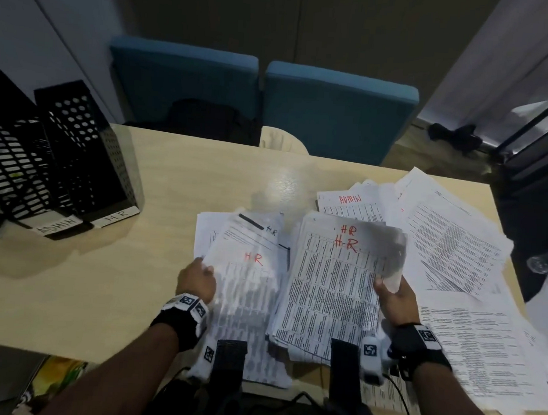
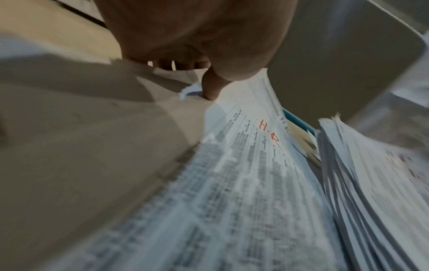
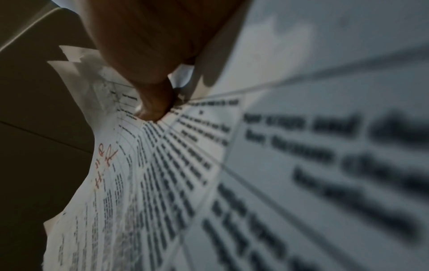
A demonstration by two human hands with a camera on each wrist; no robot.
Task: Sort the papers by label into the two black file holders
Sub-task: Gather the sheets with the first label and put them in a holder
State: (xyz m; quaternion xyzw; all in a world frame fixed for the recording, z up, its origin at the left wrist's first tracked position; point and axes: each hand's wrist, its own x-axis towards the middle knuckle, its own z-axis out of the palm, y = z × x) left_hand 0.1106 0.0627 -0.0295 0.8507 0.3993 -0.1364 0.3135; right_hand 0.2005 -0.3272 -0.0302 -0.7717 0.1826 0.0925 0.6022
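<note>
Two black mesh file holders stand at the table's far left, one tagged ADMIN (image 1: 17, 175), the other tagged HR (image 1: 88, 153). My left hand (image 1: 197, 279) grips the left edge of a sheet marked HR (image 1: 249, 285), blurred and lifted off a small pile; the same sheet (image 2: 243, 165) shows in the left wrist view under my thumb (image 2: 211, 88). My right hand (image 1: 395, 296) holds a thick stack marked HR (image 1: 335, 280) by its right edge, thumb (image 3: 153, 104) pressed on the top page (image 3: 162, 174). An ADMIN sheet (image 1: 350, 205) lies behind the stack.
Loose printed papers (image 1: 454, 248) spread over the right half of the light wooden table (image 1: 103, 287), some overhanging its near edge. Two blue chairs (image 1: 259, 98) stand behind the table. A clear bottle (image 1: 546, 264) sits at the far right.
</note>
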